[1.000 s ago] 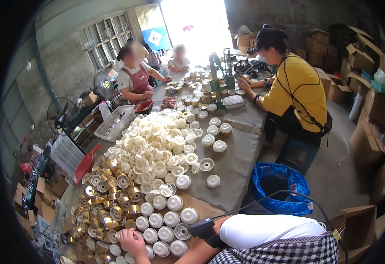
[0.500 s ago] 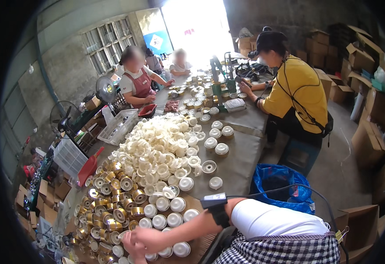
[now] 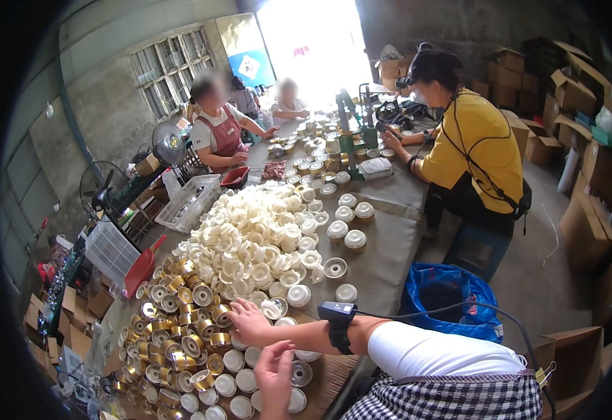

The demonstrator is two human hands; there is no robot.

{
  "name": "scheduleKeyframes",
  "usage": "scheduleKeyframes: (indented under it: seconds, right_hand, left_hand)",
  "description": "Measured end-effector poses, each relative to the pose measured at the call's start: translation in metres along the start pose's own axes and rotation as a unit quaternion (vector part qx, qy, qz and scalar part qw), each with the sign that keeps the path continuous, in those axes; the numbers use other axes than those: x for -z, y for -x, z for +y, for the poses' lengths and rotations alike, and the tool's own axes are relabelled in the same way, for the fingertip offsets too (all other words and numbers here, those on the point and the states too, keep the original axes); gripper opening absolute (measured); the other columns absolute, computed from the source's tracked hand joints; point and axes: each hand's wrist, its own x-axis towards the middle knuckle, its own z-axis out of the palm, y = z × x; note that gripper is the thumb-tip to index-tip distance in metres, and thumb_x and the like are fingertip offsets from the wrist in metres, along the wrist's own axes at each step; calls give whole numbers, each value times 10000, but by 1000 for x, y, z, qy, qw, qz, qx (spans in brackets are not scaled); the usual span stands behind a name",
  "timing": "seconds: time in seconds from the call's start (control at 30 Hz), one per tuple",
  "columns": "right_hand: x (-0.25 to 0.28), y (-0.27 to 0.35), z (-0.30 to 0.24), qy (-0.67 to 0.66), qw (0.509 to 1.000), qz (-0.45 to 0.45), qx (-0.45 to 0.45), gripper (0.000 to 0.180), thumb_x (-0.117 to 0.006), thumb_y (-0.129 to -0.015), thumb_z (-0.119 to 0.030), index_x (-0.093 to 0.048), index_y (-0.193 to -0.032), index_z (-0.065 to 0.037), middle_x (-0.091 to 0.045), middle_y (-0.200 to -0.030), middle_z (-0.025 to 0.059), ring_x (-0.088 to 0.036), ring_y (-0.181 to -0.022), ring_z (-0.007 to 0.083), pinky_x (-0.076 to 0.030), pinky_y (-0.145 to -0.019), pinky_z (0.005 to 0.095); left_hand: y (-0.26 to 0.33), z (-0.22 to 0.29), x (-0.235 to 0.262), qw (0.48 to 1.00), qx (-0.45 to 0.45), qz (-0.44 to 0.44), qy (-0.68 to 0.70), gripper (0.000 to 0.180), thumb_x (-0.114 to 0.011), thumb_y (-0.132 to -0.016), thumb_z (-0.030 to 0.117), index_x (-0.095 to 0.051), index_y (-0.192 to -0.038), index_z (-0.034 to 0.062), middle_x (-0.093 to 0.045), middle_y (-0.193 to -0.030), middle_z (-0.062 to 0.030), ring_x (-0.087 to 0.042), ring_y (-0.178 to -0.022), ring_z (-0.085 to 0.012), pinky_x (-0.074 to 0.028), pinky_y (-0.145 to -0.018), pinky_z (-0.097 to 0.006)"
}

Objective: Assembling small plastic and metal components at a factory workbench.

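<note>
My right hand (image 3: 251,326) reaches out over the near heap, fingers spread, at the border between gold cylinders (image 3: 192,343) and white plastic rings (image 3: 250,241). Nothing shows in its grasp. Closer to me, my left hand (image 3: 275,372) is raised above the white-topped round pieces (image 3: 246,380), its fingers loosely bent and apart, with no object visible in it. Beside it lies a round piece with a silvery centre (image 3: 301,373). My right forearm, wearing a black strapped device (image 3: 337,323), covers part of the white-topped pieces.
The long table (image 3: 390,252) carries the heaps and a green hand press (image 3: 348,133). A co-worker in yellow (image 3: 484,150) sits at right, another in a red apron (image 3: 227,143) at left. A blue bag (image 3: 453,297) stands by the table; cardboard boxes (image 3: 586,224) line the right.
My hands, together over the near white-topped pieces before, have separated. The right has moved away from me toward the white heap; the left has moved to the right and lifted.
</note>
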Motion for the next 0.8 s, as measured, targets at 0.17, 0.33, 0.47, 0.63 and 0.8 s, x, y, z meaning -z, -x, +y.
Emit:
scheduleKeyframes:
  seconds: [0.17, 0.33, 0.47, 0.63, 0.8]
  right_hand:
    - [-14, 6, 9, 38, 999, 12, 20, 553, -699, -879, -267, -583, -1376, -55, -479, -1508, 195, -325, -1502, 389, -258, -1238, 527]
    - [-20, 4, 15, 109, 992, -24, 58, 274, -649, -887, -313, -746, -923, -60, -689, -1109, 123, -554, -1243, 309, -394, -1094, 454]
    - [-22, 5, 17, 91, 991, 38, 89, 275, -638, -881, -314, -719, -768, -76, -688, -928, 82, -594, -1082, 270, -425, -1017, 430]
    - [-22, 6, 17, 94, 993, 10, 75, 267, -636, -887, -311, -725, -796, -75, -692, -932, 82, -597, -1076, 269, -426, -1019, 422]
    - [-20, 6, 16, 92, 992, 26, 83, 273, -636, -892, -314, -725, -794, -75, -692, -937, 83, -597, -1076, 268, -428, -1013, 422]
  left_hand:
    - [4, -5, -34, 996, 65, -40, 51, 275, -624, -1011, 59, -626, -1268, -38, -690, -1181, -96, -655, -1059, -138, -522, -957, -287]
    - [9, -8, -48, 992, 90, -39, 81, 287, -646, -998, 45, -614, -1267, -48, -678, -1177, -84, -650, -1041, -126, -516, -950, -266]
    - [15, -7, -50, 988, 128, -33, 80, 268, -666, -987, 32, -617, -1235, -56, -681, -1153, -81, -655, -1035, -120, -529, -930, -254]
    - [18, -18, -53, 988, 140, -19, 65, 226, -663, -984, 6, -626, -1198, -59, -700, -1131, -88, -676, -1010, -133, -551, -912, -265]
    - [26, -31, -58, 993, 111, -21, 21, 358, -695, -971, 38, -569, -1303, -11, -671, -1164, -89, -647, -1056, -158, -513, -970, -287]
